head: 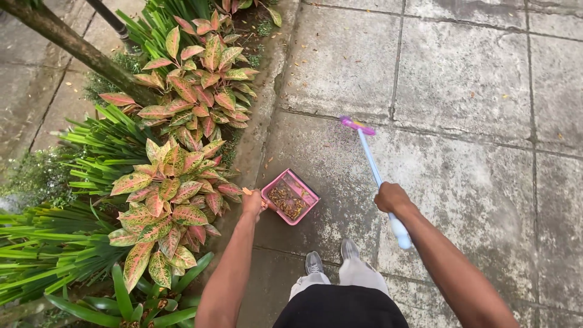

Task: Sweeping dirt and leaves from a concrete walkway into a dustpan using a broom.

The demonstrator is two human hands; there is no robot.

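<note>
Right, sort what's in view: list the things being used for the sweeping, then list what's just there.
In use:
- left hand holding the pink dustpan with leaf debris in it
- right hand gripping the broom

Just there:
- pink-leaved plants
- tree trunk
- paving slabs
- scattered leaf bits

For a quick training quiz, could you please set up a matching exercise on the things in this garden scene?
Things:
1. pink plastic dustpan
2. long light-blue broom handle
3. grey shoes
4. red-and-green leafy plant

Places:
A. in the right hand
B. left of the paving
C. held by the left hand
D. bottom centre, on the slabs

Pairs: 1-C, 2-A, 3-D, 4-B
</note>
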